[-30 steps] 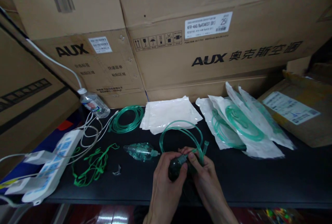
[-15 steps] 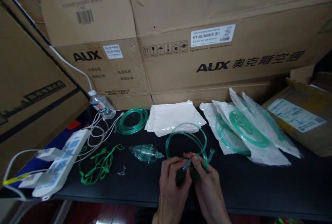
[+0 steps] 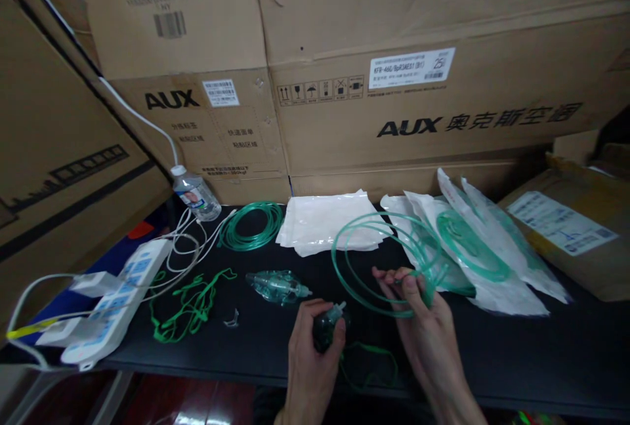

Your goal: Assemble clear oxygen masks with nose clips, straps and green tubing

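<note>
My left hand [image 3: 315, 340] is closed around a dark green oxygen mask [image 3: 325, 328], whose clear connector points up and away. A green elastic strap [image 3: 377, 349] trails from the mask toward the right. My right hand [image 3: 420, 307] pinches a loose coil of green tubing [image 3: 352, 281], held above the table to the right of the mask. The mask and the tubing are apart. Left of my hands lies another clear green oxygen mask [image 3: 278, 286]. Farther left are a small clear clip-like piece [image 3: 232, 319] and a tangle of green elastic straps [image 3: 189, 307].
A second green tubing coil [image 3: 251, 227] lies at the back, beside flat white packages [image 3: 329, 222]. Packaged tubing [image 3: 467, 248] and an opened carton [image 3: 566, 215] stand right. A power strip [image 3: 121, 300], white cables and a bottle [image 3: 195, 195] are left. Large cartons [image 3: 335, 130] wall the back.
My hands have moved apart. The right has carried the tubing coil to the right and up, away from the mask connector, while the left keeps the mask. The strap now shows.
</note>
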Motion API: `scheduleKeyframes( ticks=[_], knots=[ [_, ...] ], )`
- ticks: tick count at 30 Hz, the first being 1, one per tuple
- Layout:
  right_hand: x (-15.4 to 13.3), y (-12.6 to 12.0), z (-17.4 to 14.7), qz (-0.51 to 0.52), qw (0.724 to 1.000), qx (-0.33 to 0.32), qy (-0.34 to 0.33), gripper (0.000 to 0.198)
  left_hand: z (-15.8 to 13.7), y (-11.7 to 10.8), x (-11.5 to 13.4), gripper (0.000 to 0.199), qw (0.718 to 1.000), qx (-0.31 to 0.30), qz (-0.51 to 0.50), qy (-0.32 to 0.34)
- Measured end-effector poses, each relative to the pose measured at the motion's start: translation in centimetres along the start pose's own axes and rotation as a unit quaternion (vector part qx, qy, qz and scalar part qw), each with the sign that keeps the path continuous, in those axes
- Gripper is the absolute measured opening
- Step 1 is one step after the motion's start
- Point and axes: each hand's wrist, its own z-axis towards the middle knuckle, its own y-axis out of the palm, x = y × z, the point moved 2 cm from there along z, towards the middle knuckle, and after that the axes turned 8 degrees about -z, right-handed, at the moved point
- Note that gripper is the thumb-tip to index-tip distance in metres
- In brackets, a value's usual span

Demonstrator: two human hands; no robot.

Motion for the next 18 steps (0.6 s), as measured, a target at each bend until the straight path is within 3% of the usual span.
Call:
scheduleKeyframes(
  ticks=[5,8,14,18],
  knots=[
    [-0.5,1.2,0.8,-0.026,0.997,-0.067,-0.019,0.033,0.0,0.7,-0.8,0.029,0.998,-0.055,0.030,-0.009],
    [-1.0,1.3,1.6,-0.052,0.994,-0.093,-0.032,0.037,-0.3,1.0,-1.1,0.042,0.995,-0.067,0.068,0.023],
    [-3.2,0.6,3.0,-0.120,0.981,-0.146,-0.035,0.051,0.7,0.5,0.6,0.045,0.997,0.021,0.043,0.069],
    [-5.6,0.9,2.5,-0.139,0.970,-0.198,-0.005,0.054,5.4,-0.4,3.5,0.079,0.995,0.030,0.040,0.082]
  ],
)
